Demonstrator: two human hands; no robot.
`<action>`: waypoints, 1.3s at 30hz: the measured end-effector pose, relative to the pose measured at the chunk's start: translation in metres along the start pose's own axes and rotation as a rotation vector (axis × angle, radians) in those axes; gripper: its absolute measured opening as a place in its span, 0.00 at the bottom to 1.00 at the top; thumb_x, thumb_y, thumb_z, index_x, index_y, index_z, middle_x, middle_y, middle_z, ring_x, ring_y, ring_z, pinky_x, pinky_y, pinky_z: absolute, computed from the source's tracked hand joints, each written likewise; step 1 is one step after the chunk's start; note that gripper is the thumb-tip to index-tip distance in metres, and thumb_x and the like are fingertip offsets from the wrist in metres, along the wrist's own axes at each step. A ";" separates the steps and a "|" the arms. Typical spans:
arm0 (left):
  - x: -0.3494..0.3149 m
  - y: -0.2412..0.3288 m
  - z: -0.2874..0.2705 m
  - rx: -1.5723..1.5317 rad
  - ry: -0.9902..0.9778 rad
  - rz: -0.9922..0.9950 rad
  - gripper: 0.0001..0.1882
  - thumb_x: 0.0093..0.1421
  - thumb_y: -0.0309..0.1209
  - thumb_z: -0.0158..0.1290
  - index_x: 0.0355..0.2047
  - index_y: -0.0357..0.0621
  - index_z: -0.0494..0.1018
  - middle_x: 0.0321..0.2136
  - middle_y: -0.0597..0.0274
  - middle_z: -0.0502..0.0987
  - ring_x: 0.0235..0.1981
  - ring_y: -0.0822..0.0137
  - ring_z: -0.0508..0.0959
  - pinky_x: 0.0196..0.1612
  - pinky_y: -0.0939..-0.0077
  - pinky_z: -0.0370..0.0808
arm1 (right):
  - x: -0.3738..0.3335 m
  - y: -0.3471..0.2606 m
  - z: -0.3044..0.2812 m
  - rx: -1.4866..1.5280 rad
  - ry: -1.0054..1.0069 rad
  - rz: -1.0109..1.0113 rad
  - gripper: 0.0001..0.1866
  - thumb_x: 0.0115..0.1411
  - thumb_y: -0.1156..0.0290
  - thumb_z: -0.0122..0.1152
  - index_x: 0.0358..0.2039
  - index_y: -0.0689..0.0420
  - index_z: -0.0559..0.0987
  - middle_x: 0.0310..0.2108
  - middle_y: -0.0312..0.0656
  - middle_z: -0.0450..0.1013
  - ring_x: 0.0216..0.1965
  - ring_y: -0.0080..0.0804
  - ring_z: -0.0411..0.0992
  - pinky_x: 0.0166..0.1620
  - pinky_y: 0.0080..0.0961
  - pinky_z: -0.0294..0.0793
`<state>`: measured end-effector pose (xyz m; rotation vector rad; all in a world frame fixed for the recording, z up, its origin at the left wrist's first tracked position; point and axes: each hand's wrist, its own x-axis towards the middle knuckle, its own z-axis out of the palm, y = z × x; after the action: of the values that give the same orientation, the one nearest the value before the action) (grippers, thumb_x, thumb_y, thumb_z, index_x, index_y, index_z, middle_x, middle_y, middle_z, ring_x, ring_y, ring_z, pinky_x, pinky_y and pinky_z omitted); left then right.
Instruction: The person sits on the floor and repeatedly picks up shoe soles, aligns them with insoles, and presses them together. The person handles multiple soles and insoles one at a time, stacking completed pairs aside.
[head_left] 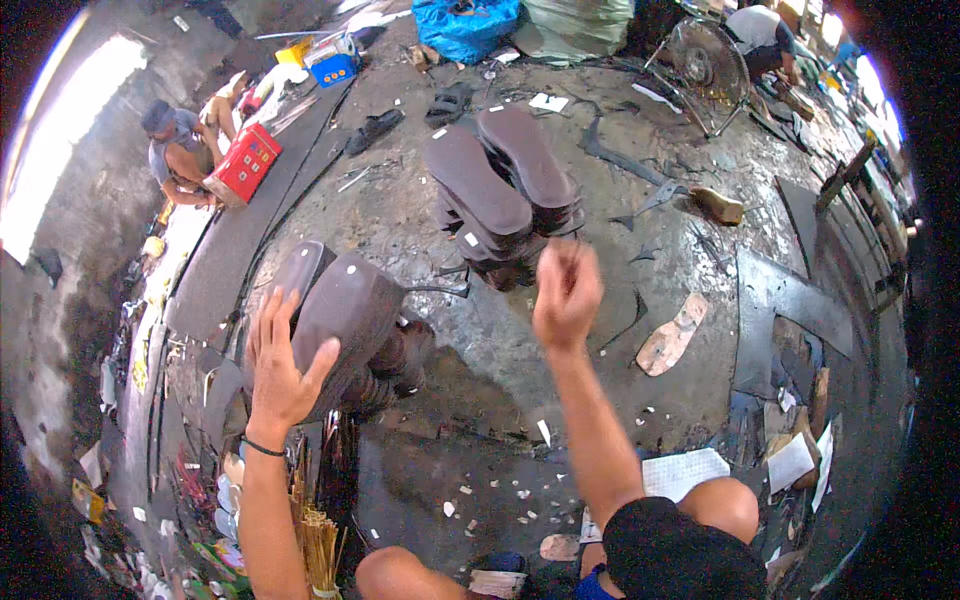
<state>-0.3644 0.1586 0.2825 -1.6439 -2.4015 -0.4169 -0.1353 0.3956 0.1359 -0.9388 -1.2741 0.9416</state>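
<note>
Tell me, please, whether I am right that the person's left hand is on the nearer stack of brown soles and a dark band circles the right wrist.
Not quite: the head view shows the dark band on the wrist of the left hand. That hand is on the nearer stack of brown soles.

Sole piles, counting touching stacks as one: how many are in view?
2: the left pile under the left hand; the far pile near the right hand. Others may be hidden.

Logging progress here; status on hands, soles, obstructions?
Left hand spread against near sole stack. Right hand blurred, by far sole stack, grip unclear. Dark strip lies between the two.
</note>
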 end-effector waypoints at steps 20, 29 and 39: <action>0.219 0.179 0.131 -0.186 -0.235 0.339 0.18 0.71 0.34 0.48 0.51 0.33 0.77 0.54 0.40 0.78 0.58 0.43 0.77 0.63 0.56 0.71 | 0.247 0.061 0.039 -0.405 -0.950 0.420 0.41 0.46 0.30 0.66 0.51 0.50 0.85 0.55 0.57 0.78 0.53 0.44 0.78 0.58 0.39 0.74; 0.230 0.147 0.124 -0.171 -0.291 0.429 0.18 0.71 0.33 0.48 0.54 0.36 0.78 0.54 0.42 0.79 0.58 0.45 0.77 0.63 0.59 0.71 | 0.223 0.010 0.012 -0.457 -0.823 0.501 0.42 0.48 0.33 0.65 0.60 0.43 0.79 0.60 0.48 0.75 0.60 0.44 0.75 0.64 0.38 0.71; 0.112 0.250 0.131 -1.097 -0.563 0.189 0.60 0.61 0.53 0.65 0.72 0.23 0.43 0.70 0.30 0.55 0.70 0.48 0.62 0.71 0.60 0.59 | 0.050 -0.058 -0.181 0.168 -0.348 0.432 0.43 0.49 0.48 0.79 0.58 0.63 0.76 0.52 0.47 0.79 0.54 0.36 0.76 0.62 0.33 0.71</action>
<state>-0.1728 0.3870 0.2248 -2.6652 -2.4565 -1.6379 0.0509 0.4154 0.1957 -0.9629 -1.2754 1.5808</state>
